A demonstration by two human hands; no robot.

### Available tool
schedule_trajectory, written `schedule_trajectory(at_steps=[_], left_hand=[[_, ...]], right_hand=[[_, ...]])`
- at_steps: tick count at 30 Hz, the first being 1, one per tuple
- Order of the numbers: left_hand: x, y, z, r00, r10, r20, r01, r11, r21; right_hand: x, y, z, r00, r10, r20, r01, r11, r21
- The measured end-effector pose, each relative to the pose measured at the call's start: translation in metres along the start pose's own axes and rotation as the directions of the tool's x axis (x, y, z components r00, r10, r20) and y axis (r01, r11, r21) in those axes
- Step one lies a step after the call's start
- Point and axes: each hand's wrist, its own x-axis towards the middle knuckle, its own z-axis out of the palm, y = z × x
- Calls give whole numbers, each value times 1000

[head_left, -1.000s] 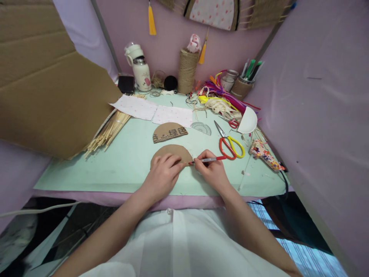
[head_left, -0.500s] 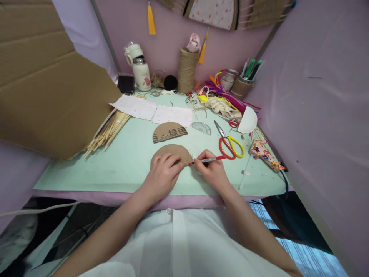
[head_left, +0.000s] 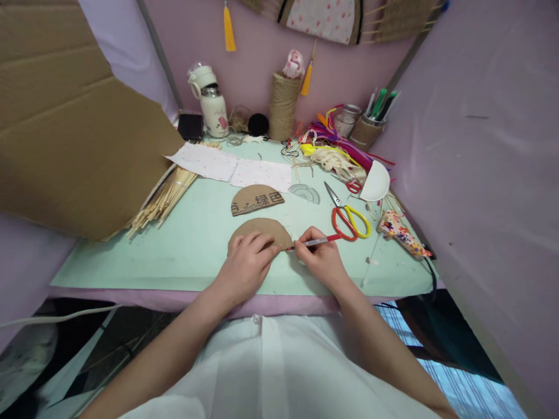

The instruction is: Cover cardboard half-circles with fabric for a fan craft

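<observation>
A plain brown cardboard half-disc (head_left: 262,226) lies on the green tabletop in front of me. My left hand (head_left: 250,259) rests over its lower part, fingers laid out flat and pressing it down. Pinched in my right hand (head_left: 321,254) is a pen (head_left: 322,240) with a red end. Its tip meets the right corner of the half-disc; any mark there is too small to make out. Just behind lies a second cardboard half-disc (head_left: 257,201) with printed characters, beside a clear protractor (head_left: 304,193).
Scissors (head_left: 347,214) with red and yellow handles lie right of my right hand, near a flower-patterned glue gun (head_left: 399,231). A large cardboard sheet (head_left: 82,134) leans at left over a bundle of thin sticks (head_left: 166,195). Behind stand a bottle (head_left: 213,110) and a twine-wrapped cylinder (head_left: 283,107).
</observation>
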Motion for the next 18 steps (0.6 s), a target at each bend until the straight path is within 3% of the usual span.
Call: schedule_trajectory(at_steps=[7,9,11,14,16,18], left_hand=[[-1,0,2,999,6,-34,-7,1000,-22],[-3,-1,0,993,11,-114,-18,998,-55],[-6,-1,-4,956,4,-294,-35,994,-100],[-11,-4,-12,832,-81,-548,-11,987,-163],[-15,-7,-15,793,-162,-587,61,980,-188],[-19,-13,-18,807,-228,-544,149,971,-186]], right_hand=[[1,-1,0,999,24,-30,-23,1000,16],[2,1,0,999,27,-36,-26,999,26],[2,3,0,999,29,-45,-28,999,37],[2,4,0,998,32,-55,-28,998,57],[2,4,0,998,34,-57,-30,997,66],[2,4,0,998,37,-57,-32,997,74]])
